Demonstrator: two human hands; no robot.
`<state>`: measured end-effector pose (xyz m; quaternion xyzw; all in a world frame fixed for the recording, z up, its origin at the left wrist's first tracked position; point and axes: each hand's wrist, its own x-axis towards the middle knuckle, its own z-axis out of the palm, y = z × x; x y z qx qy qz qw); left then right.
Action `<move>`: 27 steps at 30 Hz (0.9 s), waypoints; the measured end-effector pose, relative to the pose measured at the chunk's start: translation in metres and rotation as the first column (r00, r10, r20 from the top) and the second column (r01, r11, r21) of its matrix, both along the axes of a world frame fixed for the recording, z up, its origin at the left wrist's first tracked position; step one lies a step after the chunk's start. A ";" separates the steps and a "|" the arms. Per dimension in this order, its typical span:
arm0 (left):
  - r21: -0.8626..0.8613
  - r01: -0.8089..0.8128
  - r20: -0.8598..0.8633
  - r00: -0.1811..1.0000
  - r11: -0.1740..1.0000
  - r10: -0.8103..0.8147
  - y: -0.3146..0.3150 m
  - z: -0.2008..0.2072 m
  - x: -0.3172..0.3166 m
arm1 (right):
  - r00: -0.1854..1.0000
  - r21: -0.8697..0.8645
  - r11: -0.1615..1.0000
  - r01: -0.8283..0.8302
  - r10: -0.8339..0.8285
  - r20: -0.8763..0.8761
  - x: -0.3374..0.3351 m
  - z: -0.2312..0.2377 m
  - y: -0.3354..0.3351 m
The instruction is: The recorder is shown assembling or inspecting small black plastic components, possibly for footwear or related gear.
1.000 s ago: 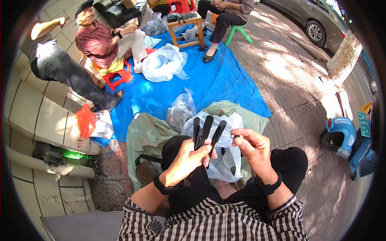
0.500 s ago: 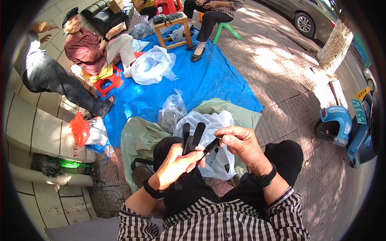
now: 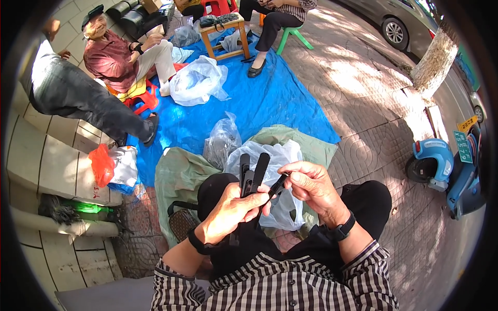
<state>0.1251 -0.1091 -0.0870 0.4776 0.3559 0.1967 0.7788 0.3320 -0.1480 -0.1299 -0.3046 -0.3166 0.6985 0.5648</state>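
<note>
Several flat black strips with rounded ends (image 3: 261, 168) stand up out of my left hand (image 3: 228, 215), whose fingers are closed round their lower parts. One more black strip (image 3: 278, 185) slants from the left fingertips across to my right hand (image 3: 314, 191). Thumb and forefinger of the right hand pinch its upper end, where something small and shiny shows. What exactly the strips are, I cannot make out. Below and behind both hands lies a crumpled whitish plastic bag (image 3: 288, 220), with dark bits inside, between my knees.
Beyond it sit a clear bag of dark pieces (image 3: 222, 145), a green sack (image 3: 179, 171) and a blue tarp (image 3: 280, 103). People sit around a wooden stool (image 3: 224, 28); another person (image 3: 78, 93) stands at left. A blue scooter (image 3: 436, 160) is parked at right.
Both hands stay nearly in place, and the held strips have shifted slightly up and right. The standing person's foot has moved right onto the tarp.
</note>
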 end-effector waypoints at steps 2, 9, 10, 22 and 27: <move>0.003 0.006 -0.002 1.000 1.000 -0.006 0.000 0.002 0.001 | 1.000 0.004 1.000 -0.002 0.002 0.030 0.003 0.003 -0.001; -0.029 0.029 0.001 1.000 0.999 -0.029 0.000 0.004 0.000 | 0.970 0.037 0.997 -0.070 0.060 0.235 0.010 0.010 0.000; -0.030 0.033 -0.012 0.999 0.999 -0.034 -0.001 0.005 -0.001 | 0.970 0.045 0.997 -0.070 0.057 0.237 0.008 0.012 -0.001; -0.109 0.032 0.011 0.999 0.994 -0.031 -0.011 0.011 -0.009 | 0.921 -0.016 0.970 -0.243 0.235 0.311 0.007 0.023 -0.007; -0.118 0.036 0.046 0.998 0.992 -0.031 -0.016 0.015 -0.008 | 0.920 0.037 0.969 -0.244 0.219 0.326 0.000 0.026 -0.010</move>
